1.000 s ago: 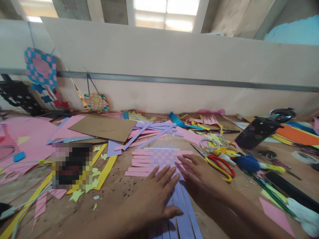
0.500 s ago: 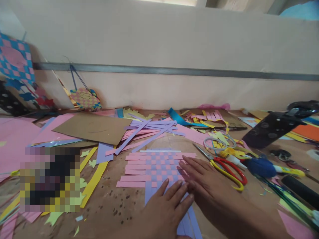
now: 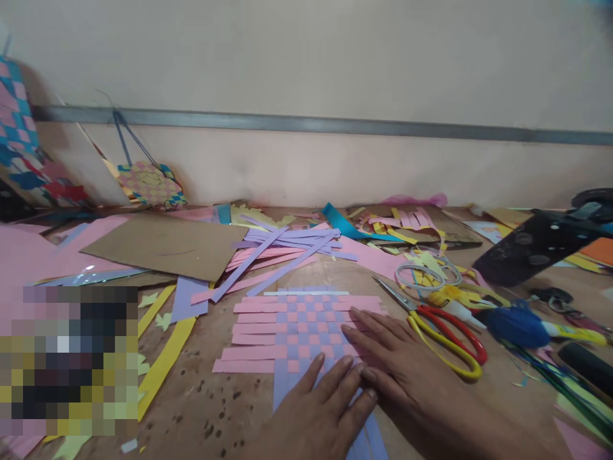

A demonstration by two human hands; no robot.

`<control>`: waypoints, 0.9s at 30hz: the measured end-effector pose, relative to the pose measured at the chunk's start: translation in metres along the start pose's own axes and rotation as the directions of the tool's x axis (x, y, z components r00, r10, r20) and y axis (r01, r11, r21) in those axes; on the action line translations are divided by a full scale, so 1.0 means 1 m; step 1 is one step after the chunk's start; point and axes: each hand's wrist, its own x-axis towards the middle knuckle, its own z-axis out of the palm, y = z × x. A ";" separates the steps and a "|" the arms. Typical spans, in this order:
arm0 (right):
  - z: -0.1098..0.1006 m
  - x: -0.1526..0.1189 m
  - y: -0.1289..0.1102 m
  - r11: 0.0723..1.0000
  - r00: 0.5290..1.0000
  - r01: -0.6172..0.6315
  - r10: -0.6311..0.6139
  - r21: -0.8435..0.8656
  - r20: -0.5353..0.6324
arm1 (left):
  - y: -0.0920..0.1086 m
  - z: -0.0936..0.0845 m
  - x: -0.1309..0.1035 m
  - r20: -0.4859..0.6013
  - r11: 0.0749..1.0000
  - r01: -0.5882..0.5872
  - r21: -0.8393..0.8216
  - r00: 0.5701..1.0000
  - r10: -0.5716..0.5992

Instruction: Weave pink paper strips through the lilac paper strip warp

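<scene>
A woven mat of pink and lilac paper strips point(image 3: 311, 329) lies on the brown table, its pink ends reaching out to the left and its lilac ends toward me. My left hand point(image 3: 320, 409) rests palm down on its near part, fingers spread. On the mat's right side lies my right hand point(image 3: 402, 358), flat, with fingers stretched out. The fingertips of my left hand meet the thumb side of my right hand. Neither hand grips anything. Parts of the lilac strips are hidden under the hands.
Scissors with red and yellow handles point(image 3: 435, 332) lie right of my right hand. Behind the mat are loose lilac strips point(image 3: 287, 239) and a cardboard piece point(image 3: 167, 246). Blue yarn point(image 3: 517, 326) and a black punch-like tool point(image 3: 536, 246) are at the right. Yellow strips point(image 3: 172, 358) lie left.
The view has shifted slightly, so the table items appear a little lower and more spread out. Both hands stay flat on the woven mat in nearly the same place.
</scene>
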 end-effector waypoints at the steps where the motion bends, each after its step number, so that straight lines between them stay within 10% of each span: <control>1: -0.001 0.000 -0.001 1.000 1.000 -0.004 0.004 0.006 -0.006 | 0.000 -0.001 0.000 0.002 1.000 0.003 0.001 1.000 -0.003; 27: -0.019 0.012 -0.017 1.000 1.000 -0.010 0.010 0.000 0.001 | -0.006 0.003 0.002 -0.091 0.956 -0.075 0.285 0.990 0.105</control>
